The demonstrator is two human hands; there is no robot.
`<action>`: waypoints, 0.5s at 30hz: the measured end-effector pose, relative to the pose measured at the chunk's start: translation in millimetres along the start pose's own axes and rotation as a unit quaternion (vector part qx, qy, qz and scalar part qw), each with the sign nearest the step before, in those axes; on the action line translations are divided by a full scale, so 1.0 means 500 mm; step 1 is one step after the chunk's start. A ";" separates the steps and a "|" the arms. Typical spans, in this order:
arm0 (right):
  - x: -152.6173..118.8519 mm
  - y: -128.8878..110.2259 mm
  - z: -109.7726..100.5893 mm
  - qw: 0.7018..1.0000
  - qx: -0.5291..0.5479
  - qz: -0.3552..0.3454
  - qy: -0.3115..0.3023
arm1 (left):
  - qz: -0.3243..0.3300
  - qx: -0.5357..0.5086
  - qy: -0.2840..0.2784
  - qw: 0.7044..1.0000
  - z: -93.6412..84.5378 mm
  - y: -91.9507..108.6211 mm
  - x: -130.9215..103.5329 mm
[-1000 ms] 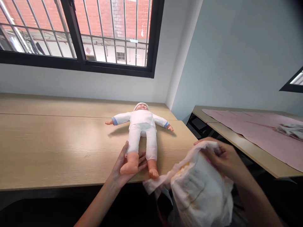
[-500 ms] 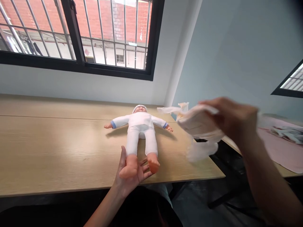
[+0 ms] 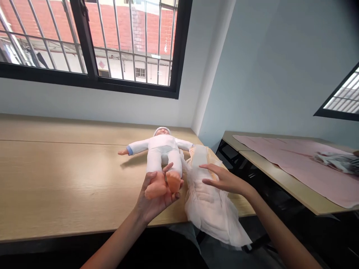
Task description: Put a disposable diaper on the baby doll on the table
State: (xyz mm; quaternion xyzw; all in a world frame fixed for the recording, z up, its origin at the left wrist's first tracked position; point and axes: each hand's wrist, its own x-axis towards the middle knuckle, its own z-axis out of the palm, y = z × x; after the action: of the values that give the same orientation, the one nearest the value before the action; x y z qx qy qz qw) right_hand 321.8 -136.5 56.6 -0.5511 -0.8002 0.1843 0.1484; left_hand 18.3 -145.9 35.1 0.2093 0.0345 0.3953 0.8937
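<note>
A baby doll (image 3: 162, 143) in a white suit with blue cuffs and a cap lies on its back on the wooden table, feet toward me. My left hand (image 3: 153, 208) is under its ankles, fingers curled around both lower legs. To the doll's right, an unfolded white diaper (image 3: 209, 201) lies along the table, its near end hanging past the front edge. It covers the doll's hand on that side. Over the diaper is my right hand (image 3: 228, 182), fingers stretched and apart, gripping nothing; whether it touches the diaper I cannot tell.
The wooden table (image 3: 70, 179) runs up to the wall beneath a barred window (image 3: 131, 45). On the right, across a gap, a second table (image 3: 297, 194) carries a pink cloth (image 3: 283, 160) and a crumpled grey-white cloth (image 3: 333, 160). Part of a hand shows at the far right edge.
The diaper, held up in my right hand before, now lies spread beside the doll. My right hand has let it go and moved left and down. My left fingers have closed around the doll's ankles.
</note>
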 end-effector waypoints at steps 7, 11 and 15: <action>0.116 0.080 0.135 0.995 -0.062 -0.023 -0.069 | 0.014 0.019 -0.012 1.000 0.087 0.063 0.061; 0.127 0.008 0.164 0.988 -0.036 -0.114 -0.096 | 0.008 0.027 -0.024 0.999 0.128 0.102 0.097; 0.173 -0.070 0.201 0.973 -0.022 -0.201 -0.113 | 0.000 0.046 -0.018 0.999 0.156 0.127 0.128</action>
State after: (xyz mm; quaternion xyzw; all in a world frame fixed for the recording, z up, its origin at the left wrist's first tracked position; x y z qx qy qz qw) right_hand 218.4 -79.8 -13.4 -0.3578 -0.9099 0.1944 0.0789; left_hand 35.9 -88.7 138.2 0.2571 0.0359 0.3896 0.8836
